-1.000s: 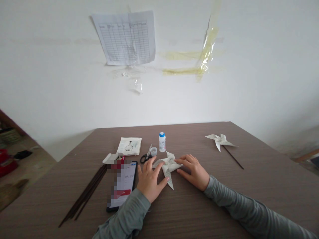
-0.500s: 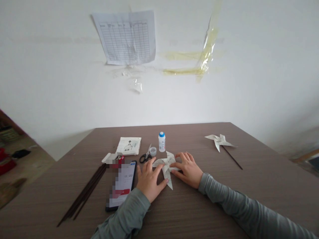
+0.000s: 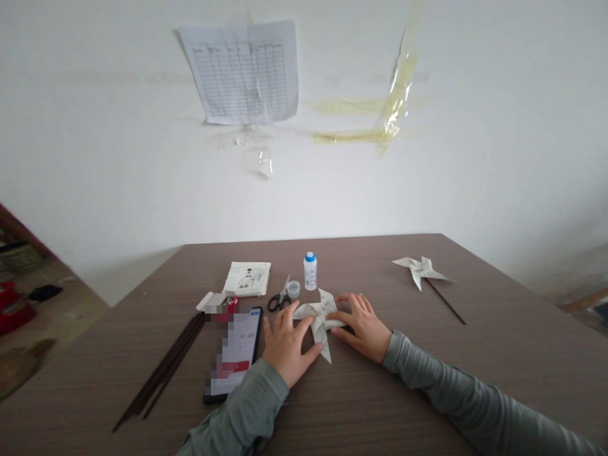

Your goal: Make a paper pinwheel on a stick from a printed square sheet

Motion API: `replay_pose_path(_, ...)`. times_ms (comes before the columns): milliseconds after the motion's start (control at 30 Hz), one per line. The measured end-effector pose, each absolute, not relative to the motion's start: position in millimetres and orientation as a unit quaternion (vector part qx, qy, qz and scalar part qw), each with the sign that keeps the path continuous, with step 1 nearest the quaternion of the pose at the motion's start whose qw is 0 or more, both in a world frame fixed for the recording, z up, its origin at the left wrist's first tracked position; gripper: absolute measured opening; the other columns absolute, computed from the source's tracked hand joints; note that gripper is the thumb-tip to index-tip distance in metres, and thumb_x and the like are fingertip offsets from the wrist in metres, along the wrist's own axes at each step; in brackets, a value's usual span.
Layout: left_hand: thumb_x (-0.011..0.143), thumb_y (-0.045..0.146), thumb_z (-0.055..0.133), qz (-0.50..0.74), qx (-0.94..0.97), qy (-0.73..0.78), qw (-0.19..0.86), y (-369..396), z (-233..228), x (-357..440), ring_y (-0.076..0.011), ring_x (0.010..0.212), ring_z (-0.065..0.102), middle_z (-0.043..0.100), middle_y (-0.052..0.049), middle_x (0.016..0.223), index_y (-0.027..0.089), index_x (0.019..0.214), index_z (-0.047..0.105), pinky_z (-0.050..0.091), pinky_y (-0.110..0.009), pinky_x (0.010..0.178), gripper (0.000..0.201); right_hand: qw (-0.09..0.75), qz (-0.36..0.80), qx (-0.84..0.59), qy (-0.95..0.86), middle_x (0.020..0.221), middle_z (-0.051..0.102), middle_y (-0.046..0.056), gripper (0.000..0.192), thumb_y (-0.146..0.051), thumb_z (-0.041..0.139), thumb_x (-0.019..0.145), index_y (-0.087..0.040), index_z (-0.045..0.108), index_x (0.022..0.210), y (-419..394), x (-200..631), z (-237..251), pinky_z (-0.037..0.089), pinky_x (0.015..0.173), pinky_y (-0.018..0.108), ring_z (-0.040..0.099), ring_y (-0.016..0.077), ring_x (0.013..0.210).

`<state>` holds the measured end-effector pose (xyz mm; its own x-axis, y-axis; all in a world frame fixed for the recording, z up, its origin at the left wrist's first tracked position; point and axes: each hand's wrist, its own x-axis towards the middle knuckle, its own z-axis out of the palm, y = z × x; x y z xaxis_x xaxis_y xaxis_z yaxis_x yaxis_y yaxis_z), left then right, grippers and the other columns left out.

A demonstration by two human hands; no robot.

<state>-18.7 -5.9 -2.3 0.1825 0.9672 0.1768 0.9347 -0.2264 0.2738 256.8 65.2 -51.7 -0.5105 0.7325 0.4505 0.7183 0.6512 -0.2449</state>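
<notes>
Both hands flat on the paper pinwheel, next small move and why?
Probably keep the left hand pressing the pinwheel and lift the right hand toward the glue bottle: its cap lies off beside it, and the finished pinwheel already has a stick.

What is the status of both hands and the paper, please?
Left hand and right hand flat on paper pinwheel, pressing it to table. Phone beside left hand; nothing blocking.

head cam | faces forward-down | table (image 3: 427, 380) near | wall (image 3: 427, 190) behind
</notes>
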Motion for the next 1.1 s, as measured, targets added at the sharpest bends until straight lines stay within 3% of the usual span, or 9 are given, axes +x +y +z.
replay_pose_path(267, 0.106, 0.046, 0.102, 0.179, 0.770, 0.610, 0.051, -1, -11, -24, -0.0615, 0.180, 0.062, 0.067, -0.016, 0.198, 0.045, 0.162, 0.095, 0.048, -0.100, 0.144, 0.056, 0.295, 0.057, -0.380, -0.875, 0.169, 0.079, 0.017, 0.045, -0.053, 0.084, 0.126, -0.045, 0.091, 0.170, 78, 267, -68, 0.062, 0.138, 0.077, 0.074, 0.0444, 0.155)
replay_pose_path(833, 0.105, 0.043, 0.100, 0.199, 0.776, 0.595, 0.062, 4, -20, -28, -0.0611, 0.177, 0.066, 0.068, -0.017, 0.196, 0.050, 0.179, 0.082, 0.051, -0.100, 0.142, 0.077, 0.343, 0.030, -0.383, -0.857, 0.158, 0.085, 0.016, 0.038, -0.040, 0.094, 0.118, -0.042, 0.098, 0.155, 81, 268, -80, 0.064, 0.133, 0.079, 0.078, 0.0440, 0.145)
replay_pose_path(1100, 0.110, 0.046, 0.095, 0.161, 0.774, 0.608, 0.074, -1, -4, -23, -0.0595, 0.174, 0.070, 0.079, -0.018, 0.185, 0.050, 0.188, 0.075, 0.051, -0.099, 0.143, 0.081, 0.336, 0.037, -0.388, -0.857, 0.155, 0.086, 0.015, 0.040, -0.036, 0.092, 0.117, -0.043, 0.097, 0.157, 80, 268, -75, 0.065, 0.134, 0.077, 0.079, 0.0433, 0.144)
